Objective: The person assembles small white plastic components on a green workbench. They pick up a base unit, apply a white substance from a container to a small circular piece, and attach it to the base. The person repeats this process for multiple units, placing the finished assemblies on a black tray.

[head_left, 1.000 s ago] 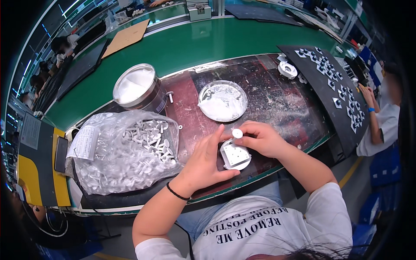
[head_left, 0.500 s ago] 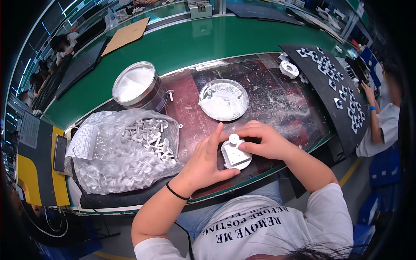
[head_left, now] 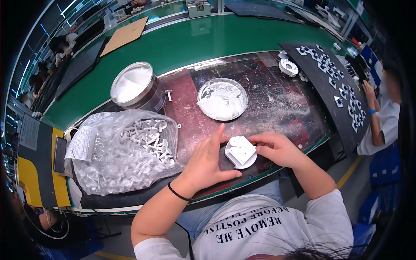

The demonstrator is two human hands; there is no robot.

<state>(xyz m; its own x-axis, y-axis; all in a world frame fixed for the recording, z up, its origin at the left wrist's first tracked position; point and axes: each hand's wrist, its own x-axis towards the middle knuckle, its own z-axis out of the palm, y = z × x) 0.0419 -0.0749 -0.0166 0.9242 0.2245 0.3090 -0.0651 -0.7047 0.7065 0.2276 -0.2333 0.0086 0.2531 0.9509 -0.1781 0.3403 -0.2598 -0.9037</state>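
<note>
A white plastic housing (head_left: 242, 152) with a round base and a flat top with small holes lies between my hands near the table's front edge. A round white disc (head_left: 236, 141) sits low at the top's far-left corner. My right hand (head_left: 277, 149) pinches the housing's right edge with thumb and fingers; some fingertips are hidden. On the other side, my left hand (head_left: 208, 162) is open, its thumb and index finger spread wide beside the housing. Left of it lies a clear plastic bag (head_left: 112, 173) full of white disc-headed pins (head_left: 149, 136).
Beyond my hands is a round metal dish (head_left: 242, 104) holding white grease-like material. A metal tin (head_left: 149, 102) stands behind the bag, a loose pin (head_left: 169, 95) beside it. White ring-shaped parts (head_left: 288, 67) lie far right, near a black board (head_left: 312, 71) of small parts. A co-worker (head_left: 383, 121) is beyond.
The upright disc at the housing's corner now sits low against it. My right hand has moved right, off the disc to the housing's edge. The housing has shifted slightly right; my left hand stays.
</note>
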